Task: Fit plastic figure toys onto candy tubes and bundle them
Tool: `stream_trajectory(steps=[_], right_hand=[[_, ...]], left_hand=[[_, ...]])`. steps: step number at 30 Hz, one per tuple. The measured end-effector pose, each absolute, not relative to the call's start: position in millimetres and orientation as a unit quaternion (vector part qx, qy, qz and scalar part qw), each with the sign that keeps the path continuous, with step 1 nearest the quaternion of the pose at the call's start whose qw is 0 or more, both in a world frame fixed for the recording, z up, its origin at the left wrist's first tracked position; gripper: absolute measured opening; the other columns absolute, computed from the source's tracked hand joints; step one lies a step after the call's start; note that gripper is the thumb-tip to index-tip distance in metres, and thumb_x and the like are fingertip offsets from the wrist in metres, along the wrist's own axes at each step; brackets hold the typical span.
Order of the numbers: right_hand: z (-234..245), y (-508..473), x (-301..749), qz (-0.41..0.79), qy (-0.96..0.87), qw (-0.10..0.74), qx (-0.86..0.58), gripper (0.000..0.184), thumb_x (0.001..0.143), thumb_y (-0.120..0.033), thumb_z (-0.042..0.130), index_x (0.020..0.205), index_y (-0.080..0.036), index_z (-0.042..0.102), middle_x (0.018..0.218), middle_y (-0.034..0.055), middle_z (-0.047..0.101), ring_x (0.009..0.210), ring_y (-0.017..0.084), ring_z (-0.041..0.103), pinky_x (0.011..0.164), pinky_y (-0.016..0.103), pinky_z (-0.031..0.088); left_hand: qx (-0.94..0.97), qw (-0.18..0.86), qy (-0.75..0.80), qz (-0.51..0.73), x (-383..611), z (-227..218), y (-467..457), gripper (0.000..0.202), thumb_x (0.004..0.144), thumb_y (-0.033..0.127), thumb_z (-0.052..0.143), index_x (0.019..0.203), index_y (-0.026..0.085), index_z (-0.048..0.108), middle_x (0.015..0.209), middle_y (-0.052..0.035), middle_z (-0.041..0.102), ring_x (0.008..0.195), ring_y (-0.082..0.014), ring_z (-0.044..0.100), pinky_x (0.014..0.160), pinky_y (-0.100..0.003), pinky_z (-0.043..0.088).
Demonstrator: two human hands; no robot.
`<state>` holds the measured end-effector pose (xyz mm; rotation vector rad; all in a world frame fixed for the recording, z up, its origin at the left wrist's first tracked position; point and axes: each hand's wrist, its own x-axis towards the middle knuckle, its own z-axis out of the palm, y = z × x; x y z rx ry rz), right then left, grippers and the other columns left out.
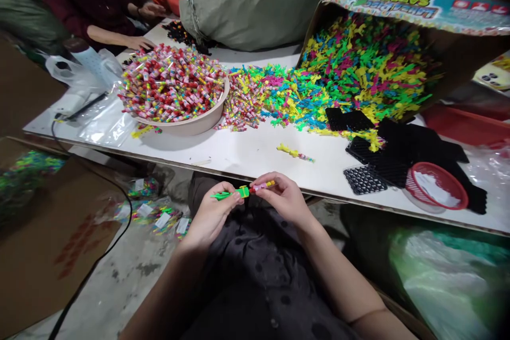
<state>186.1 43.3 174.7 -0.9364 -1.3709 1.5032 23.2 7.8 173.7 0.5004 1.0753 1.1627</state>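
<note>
Between the fingers of my left hand (215,210) is a green plastic toy figure (242,192) with a yellow band. My right hand (285,199) pinches a small candy-filled tube (262,186) with a pink wrapper, its red end touching or nearly touching the figure's end. Both hands are over my lap, just before the table's front edge. A yellow toy figure joined to a candy tube (295,152) lies on the white table (239,154) beyond them.
A wide basin (191,126) heaped with candy tubes stands left. Loose tubes and colored figures (297,93) spill from a tipped carton (458,56). Black trays (418,143) and a red basket (458,194) lie right. A co-worker's hand (139,43) is behind the basin.
</note>
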Motion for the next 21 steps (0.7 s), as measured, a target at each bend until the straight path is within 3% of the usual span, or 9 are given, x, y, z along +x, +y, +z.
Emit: stream_trajectory(steps=[13,16,19,21], right_hand=[[155.6,35.6,182.0,0.6,-0.531,0.432,-0.414,0.016,0.07,-0.029,0.067,0.082,-0.02,0.062,0.081,0.0028,0.067,0.074,0.014,0.062,0.069,0.027,0.05],[142.9,42.9,189.8,0.588,-0.56,0.401,-0.423,0.018,0.067,-0.03,0.069,0.079,-0.018,0.063,0.084,0.0039,0.066,0.079,0.015,0.061,0.074,0.028,0.048],[127.0,59.5,206.8,0.531,-0.568,0.393,-0.49,0.021,0.068,-0.034,0.068,0.08,-0.017,0.063,0.081,0.0039,0.065,0.076,0.015,0.06,0.071,0.028,0.047],[116.4,72.7,218.0,0.459,-0.562,0.411,-0.553,0.022,0.071,-0.036,0.064,0.083,-0.017,0.061,0.08,0.0036,0.065,0.076,0.015,0.059,0.07,0.027,0.045]], left_hand=[[0.262,0.66,0.514,0.482,20.6,152.9,6.0,0.024,0.062,0.024,0.072,0.069,0.015,0.05,0.06,0.0038,0.056,0.061,-0.0072,0.053,0.059,-0.017,0.039],[0.363,0.643,0.527,0.421,7.3,137.2,19.0,0.024,0.064,0.027,0.068,0.08,0.016,0.053,0.073,0.0009,0.059,0.068,-0.0103,0.056,0.064,-0.021,0.043],[0.517,0.507,0.568,0.391,0.9,142.6,40.7,0.039,0.065,0.029,0.067,0.1,0.017,0.054,0.101,-0.0069,0.059,0.091,-0.0181,0.057,0.083,-0.033,0.044],[0.626,0.368,0.566,0.39,8.7,164.5,51.7,0.037,0.07,0.029,0.062,0.105,0.019,0.054,0.11,-0.0091,0.056,0.105,-0.0212,0.052,0.094,-0.04,0.038]])
